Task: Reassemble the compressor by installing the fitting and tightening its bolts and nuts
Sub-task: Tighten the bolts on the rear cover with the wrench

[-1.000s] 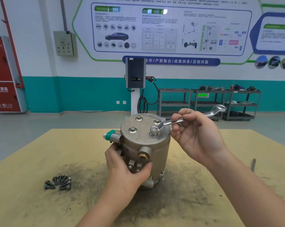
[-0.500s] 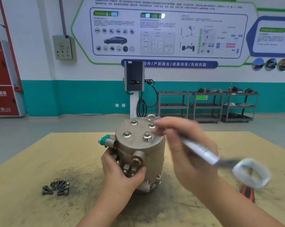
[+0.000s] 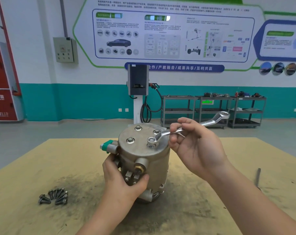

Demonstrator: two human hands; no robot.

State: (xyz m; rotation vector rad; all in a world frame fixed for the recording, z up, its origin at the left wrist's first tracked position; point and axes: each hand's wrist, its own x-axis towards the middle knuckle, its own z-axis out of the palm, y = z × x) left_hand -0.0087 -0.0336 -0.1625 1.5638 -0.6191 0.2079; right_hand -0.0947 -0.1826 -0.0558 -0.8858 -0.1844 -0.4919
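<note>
Now the right hand [image 3: 193,146] grips the wrench [image 3: 186,128] on the fourth cover bolt [image 3: 151,145]; left hand [image 3: 125,178] clamps the compressor [image 3: 143,156] upright on the counter [image 3: 42,167]. Spare bolts [image 3: 54,197] remain.

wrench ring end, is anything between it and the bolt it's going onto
Nothing visible does. The silver ring-ended wrench, held in the right hand, already has its ring sitting over the near-right bolt on the round grey metal compressor lid. The left hand grips the housing lower down, clear of it.
</note>
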